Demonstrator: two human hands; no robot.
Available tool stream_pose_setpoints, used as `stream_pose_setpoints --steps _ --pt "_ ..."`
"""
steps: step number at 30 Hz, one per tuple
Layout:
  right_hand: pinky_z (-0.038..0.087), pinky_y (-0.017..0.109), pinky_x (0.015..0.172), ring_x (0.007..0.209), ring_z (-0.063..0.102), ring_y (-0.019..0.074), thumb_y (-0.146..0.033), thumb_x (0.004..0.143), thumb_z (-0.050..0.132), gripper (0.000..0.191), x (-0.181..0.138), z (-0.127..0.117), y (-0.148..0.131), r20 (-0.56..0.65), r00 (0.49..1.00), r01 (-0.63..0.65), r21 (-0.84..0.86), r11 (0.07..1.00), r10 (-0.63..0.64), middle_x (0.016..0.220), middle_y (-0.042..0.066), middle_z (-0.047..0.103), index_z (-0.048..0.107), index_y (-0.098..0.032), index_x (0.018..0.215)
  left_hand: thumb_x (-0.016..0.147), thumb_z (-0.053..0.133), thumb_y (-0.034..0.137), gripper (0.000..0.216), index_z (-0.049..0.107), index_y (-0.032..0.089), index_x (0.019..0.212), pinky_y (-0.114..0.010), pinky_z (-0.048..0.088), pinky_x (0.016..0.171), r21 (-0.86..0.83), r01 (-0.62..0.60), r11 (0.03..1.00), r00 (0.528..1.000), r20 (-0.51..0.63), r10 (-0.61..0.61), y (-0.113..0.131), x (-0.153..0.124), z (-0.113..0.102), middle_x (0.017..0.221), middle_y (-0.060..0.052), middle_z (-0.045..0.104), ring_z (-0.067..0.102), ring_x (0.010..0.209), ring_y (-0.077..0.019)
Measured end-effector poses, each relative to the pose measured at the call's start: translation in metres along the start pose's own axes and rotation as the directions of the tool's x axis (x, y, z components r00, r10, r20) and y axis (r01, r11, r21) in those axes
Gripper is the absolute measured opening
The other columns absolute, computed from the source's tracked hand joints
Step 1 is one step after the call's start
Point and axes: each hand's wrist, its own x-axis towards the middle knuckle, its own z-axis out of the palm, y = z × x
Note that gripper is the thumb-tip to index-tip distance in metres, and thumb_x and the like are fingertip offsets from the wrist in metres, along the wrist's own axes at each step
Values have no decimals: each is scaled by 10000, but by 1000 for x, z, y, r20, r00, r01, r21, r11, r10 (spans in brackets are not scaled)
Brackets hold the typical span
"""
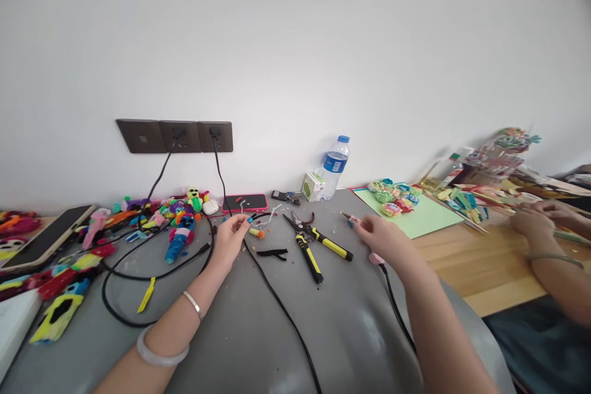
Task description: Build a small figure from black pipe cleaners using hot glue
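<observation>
My left hand [232,233] rests on the grey table [240,332] and pinches a small craft piece with a blue tip [250,219]; a thin black strand runs from it. A small orange and yellow bit [257,233] lies just right of that hand. My right hand [378,235] is closed on a small pink tool [375,257] whose tip [349,217] points left and whose black cord [394,308] trails toward me. Yellow-handled cutters [310,245] lie between my hands, with a black strip [272,253] beside them.
Colourful fuzzy figures [178,221] and black cables from wall sockets [175,135] crowd the left. A pink-cased phone [244,202], green box [313,187] and water bottle [334,166] stand by the wall. Another person's hands [542,221] work at the right beside green paper [415,217].
</observation>
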Motion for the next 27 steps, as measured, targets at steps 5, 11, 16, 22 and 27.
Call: stream_pose_setpoints --steps 5,11,16,22,27 --pt "425 304 531 569 643 235 -412 850 602 375 4 9 62 157 964 -225 42 974 216 606 93 681 599 -205 538 674 742 477 341 701 170 816 -266 389 599 -3 6 1000 1000 2 -6 0 0 0 642 2 604 541 624 -165" --pt "430 287 490 506 617 213 -467 805 621 393 4 20 71 151 961 -254 163 953 231 503 66 634 603 -192 525 661 743 485 367 704 161 826 -265 396 602 0 14 1000 1000 -7 -14 -2 1 0 703 -22 641 557 650 -168" --pt "459 254 485 534 631 176 -478 839 570 360 4 9 77 140 956 -292 468 834 256 603 87 677 598 -174 648 657 747 483 373 713 155 831 -263 409 594 3 18 1000 999 -29 -18 -6 3 -1 697 -29 656 571 644 -170" --pt "418 214 432 484 534 105 -508 665 768 385 2 6 57 75 986 -130 909 395 152 661 36 646 553 -191 706 649 750 471 375 721 149 839 -264 408 580 -7 34 999 998 -46 -34 -8 5 -1 708 -33 657 557 630 -161" --pt "493 185 548 609 534 89 -407 620 863 421 6 4 14 -7 1000 5 971 240 7 817 12 645 631 -193 899 650 752 456 346 716 153 813 -258 409 578 -13 41 999 998 -55 -42 -6 3 -1 685 -20 640 547 621 -152"
